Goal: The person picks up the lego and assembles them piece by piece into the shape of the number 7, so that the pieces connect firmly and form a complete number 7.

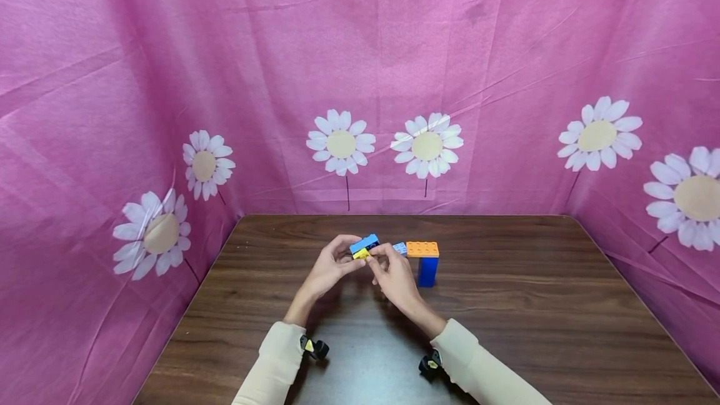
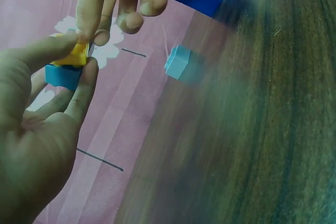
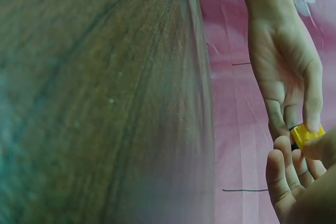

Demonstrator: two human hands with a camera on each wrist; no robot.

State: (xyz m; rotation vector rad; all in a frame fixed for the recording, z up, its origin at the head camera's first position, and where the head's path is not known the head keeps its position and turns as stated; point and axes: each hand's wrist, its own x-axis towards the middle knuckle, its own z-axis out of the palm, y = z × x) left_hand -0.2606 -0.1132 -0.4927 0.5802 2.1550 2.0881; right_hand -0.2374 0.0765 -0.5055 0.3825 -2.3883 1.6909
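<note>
Both hands meet in the air over the table, at a blue toy building brick (image 1: 364, 242) and a smaller yellow brick (image 1: 360, 255) set against it. My left hand (image 1: 330, 267) holds the blue brick between thumb and fingers, with the thumb reaching onto the yellow brick (image 2: 73, 57). From the other side, my right hand (image 1: 397, 279) pinches the yellow brick (image 3: 307, 135) between thumb and index finger; its other fingers are loosely bent. Fingers hide part of both bricks.
Just beyond the right hand, an orange brick (image 1: 422, 249) lies across the top of an upright dark blue block (image 1: 427, 272). A light blue brick (image 2: 178, 62) stands on the wooden table (image 1: 534, 305). Pink flowered cloth (image 1: 382, 49) hangs around the table.
</note>
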